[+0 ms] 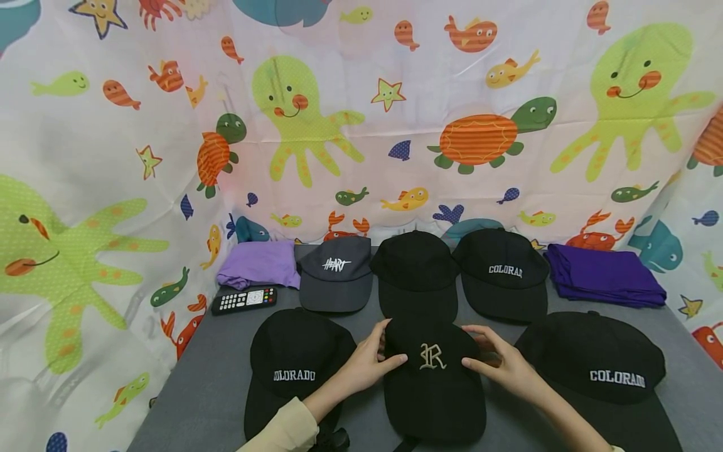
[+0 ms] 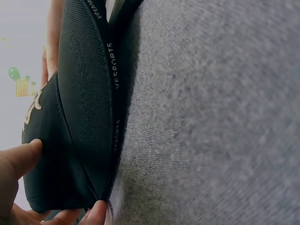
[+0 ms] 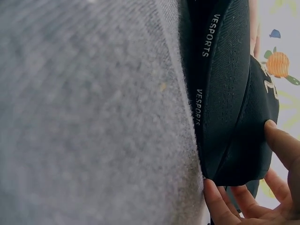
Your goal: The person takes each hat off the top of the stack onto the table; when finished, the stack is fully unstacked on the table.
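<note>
A black baseball cap (image 1: 435,402) with a gold letter R on its crown is held between both hands at the front middle, its brim toward me. My left hand (image 1: 366,359) grips the crown's left side, thumb on the front and the other fingers around the back. On the opposite side my right hand (image 1: 506,364) holds it the same way. In the left wrist view, white VESPORTS lettering runs along the cap's edge (image 2: 114,65), close over the grey cloth. The right wrist view shows the thumb (image 3: 276,136) against the crown and fingertips at the lower edge.
Black COLORADO caps lie to the left (image 1: 299,351) and right (image 1: 593,358). Behind stand a dark grey HEART cap (image 1: 336,282), a plain black cap (image 1: 417,270) and another COLORADO cap (image 1: 503,282). A remote (image 1: 244,301), lilac cloth (image 1: 260,263) and purple cloth (image 1: 604,276) flank them.
</note>
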`<action>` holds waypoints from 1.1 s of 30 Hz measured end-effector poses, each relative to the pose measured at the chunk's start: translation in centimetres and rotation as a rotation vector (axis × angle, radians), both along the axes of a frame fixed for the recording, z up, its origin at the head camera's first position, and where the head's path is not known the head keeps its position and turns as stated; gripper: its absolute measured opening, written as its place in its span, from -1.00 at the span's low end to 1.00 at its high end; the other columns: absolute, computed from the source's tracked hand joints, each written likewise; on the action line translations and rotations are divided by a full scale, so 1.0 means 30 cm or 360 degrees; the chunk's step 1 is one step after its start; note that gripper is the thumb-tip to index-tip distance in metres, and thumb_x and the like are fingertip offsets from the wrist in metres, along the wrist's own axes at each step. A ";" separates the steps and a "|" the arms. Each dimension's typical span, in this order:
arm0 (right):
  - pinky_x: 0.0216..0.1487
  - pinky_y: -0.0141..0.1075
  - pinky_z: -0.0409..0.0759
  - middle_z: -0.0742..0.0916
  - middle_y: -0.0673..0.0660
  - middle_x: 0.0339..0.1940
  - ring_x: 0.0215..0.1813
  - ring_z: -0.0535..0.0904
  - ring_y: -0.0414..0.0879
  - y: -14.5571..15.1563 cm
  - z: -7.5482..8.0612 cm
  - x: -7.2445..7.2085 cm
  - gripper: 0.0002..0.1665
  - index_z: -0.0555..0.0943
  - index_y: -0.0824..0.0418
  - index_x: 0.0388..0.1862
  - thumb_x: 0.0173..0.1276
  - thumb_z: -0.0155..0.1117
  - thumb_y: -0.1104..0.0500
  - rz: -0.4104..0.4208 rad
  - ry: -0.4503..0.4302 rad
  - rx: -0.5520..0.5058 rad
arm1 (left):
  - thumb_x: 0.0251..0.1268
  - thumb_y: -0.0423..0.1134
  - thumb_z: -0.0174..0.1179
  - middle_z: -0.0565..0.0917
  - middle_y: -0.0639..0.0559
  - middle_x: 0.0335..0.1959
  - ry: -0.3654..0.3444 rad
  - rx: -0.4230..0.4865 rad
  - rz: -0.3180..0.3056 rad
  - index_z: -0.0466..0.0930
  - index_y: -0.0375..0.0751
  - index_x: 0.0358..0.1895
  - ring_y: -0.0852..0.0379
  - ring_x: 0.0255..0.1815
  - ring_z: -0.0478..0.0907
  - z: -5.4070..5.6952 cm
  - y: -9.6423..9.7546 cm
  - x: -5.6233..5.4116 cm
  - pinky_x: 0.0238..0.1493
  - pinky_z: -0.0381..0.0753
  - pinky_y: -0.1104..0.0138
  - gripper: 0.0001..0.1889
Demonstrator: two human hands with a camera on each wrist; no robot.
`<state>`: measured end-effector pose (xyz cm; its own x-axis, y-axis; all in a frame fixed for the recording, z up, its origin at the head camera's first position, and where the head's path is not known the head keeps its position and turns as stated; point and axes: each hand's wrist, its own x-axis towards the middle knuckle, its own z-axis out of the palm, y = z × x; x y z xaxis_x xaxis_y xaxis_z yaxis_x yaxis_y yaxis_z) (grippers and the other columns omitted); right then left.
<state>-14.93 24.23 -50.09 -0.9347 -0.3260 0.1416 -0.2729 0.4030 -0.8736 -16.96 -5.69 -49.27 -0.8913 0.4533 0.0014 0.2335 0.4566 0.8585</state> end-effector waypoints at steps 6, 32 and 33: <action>-0.17 -0.36 0.60 0.59 0.17 -0.02 -0.05 0.55 -0.24 0.008 0.006 0.001 -0.28 0.26 0.13 0.33 0.23 0.30 0.07 0.0040 -0.0023 0.0052 | 0.28 0.07 0.11 0.47 0.00 -0.04 0.0039 -0.0067 -0.0082 0.03 0.01 0.39 0.11 -0.10 0.49 0.003 -0.013 -0.004 -0.15 0.51 0.36 -0.30; -0.17 -0.24 0.61 0.60 0.13 0.01 -0.03 0.55 -0.06 0.065 0.203 -0.100 -0.59 0.48 0.19 0.11 0.29 0.24 0.14 0.0152 0.0446 0.0482 | 0.31 0.03 0.08 0.41 -0.07 0.23 0.0670 -0.0899 -0.0242 0.19 -0.06 0.38 -0.04 0.18 0.40 0.186 -0.157 -0.148 0.17 0.39 0.08 -0.38; -0.15 -0.21 0.60 0.60 0.13 0.01 -0.01 0.55 -0.02 0.067 0.212 -0.107 -0.60 0.49 0.17 0.10 0.30 0.24 0.14 0.0140 0.0470 0.0510 | 0.31 0.03 0.09 0.41 -0.08 0.23 0.0714 -0.0926 -0.0237 0.20 -0.07 0.38 -0.05 0.20 0.38 0.191 -0.165 -0.160 0.19 0.36 0.06 -0.38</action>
<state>-18.15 26.24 -43.72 -0.8360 -0.4735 0.2773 -0.5374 0.6046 -0.5880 -21.76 -10.63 -43.52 -0.7908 0.6076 0.0732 0.5990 0.7440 0.2960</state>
